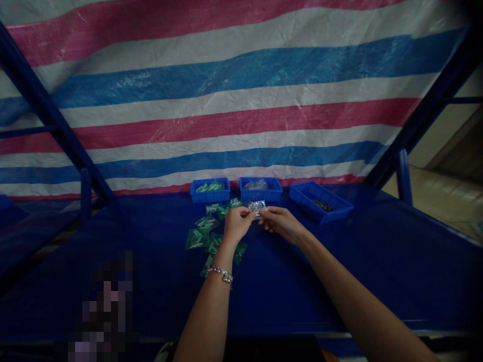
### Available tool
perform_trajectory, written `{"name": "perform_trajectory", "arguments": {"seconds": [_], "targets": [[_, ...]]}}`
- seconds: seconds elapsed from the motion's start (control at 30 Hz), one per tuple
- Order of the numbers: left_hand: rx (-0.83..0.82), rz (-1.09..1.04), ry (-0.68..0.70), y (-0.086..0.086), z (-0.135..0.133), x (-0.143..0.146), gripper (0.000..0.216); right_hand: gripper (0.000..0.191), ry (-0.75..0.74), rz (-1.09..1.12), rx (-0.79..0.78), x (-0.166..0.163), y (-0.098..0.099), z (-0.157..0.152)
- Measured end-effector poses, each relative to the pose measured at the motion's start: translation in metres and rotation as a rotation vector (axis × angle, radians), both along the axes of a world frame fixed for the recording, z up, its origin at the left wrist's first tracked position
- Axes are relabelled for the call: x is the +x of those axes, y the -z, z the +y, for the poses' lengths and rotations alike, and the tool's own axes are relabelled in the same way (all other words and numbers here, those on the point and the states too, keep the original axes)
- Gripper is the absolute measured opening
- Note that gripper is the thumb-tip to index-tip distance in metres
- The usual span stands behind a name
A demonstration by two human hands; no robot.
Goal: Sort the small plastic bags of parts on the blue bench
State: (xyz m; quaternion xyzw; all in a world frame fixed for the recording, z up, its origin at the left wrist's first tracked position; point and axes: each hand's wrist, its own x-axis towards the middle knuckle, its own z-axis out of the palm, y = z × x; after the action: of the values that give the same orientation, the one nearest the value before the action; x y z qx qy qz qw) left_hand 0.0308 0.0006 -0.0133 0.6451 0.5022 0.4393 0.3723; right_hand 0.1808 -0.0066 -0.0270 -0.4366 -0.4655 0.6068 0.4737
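Observation:
Between my two hands is a small clear plastic bag (256, 205), held just in front of the middle bin. My left hand (238, 221) pinches its left side, and a silver bracelet (221, 272) circles that wrist. The fingers of my right hand (282, 223) are closed on its right edge. What lies inside the bag is too small to make out. Several green plastic packets (206, 229) with pale pieces in them lie scattered on the blue table (287, 296), to the left of and partly behind my left hand.
Along the back stand a blue bin (210, 197) of green packets, a middle blue bin (261, 196) of clear bags, and a tilted right blue bin (328, 216) with small dark pieces. A striped sheet (234, 120) hangs behind, between blue frame posts. A pixelated patch covers the lower left.

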Motion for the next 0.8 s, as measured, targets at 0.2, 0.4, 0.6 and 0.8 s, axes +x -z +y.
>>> {"name": "perform_trajectory", "arguments": {"seconds": [0.2, 0.4, 0.6, 0.8], "targets": [[0.026, 0.086, 0.015, 0.0012, 0.0021, 0.0, 0.017, 0.028, 0.077, -0.007, 0.019, -0.0017, -0.0016, 0.0001], [-0.004, 0.185, 0.054, -0.0003, -0.0005, 0.0009, 0.016, 0.03, 0.115, 0.008, 0.066, -0.0024, -0.0025, -0.0001], [0.005, 0.253, 0.078, -0.0023, -0.0042, 0.0011, 0.017, 0.026, 0.101, 0.003, 0.076, -0.0021, -0.0001, 0.0006], [0.022, 0.214, 0.079, 0.0001, -0.0036, 0.0001, 0.026, 0.027, 0.144, 0.033, 0.103, -0.0018, 0.0009, 0.0023]]}}
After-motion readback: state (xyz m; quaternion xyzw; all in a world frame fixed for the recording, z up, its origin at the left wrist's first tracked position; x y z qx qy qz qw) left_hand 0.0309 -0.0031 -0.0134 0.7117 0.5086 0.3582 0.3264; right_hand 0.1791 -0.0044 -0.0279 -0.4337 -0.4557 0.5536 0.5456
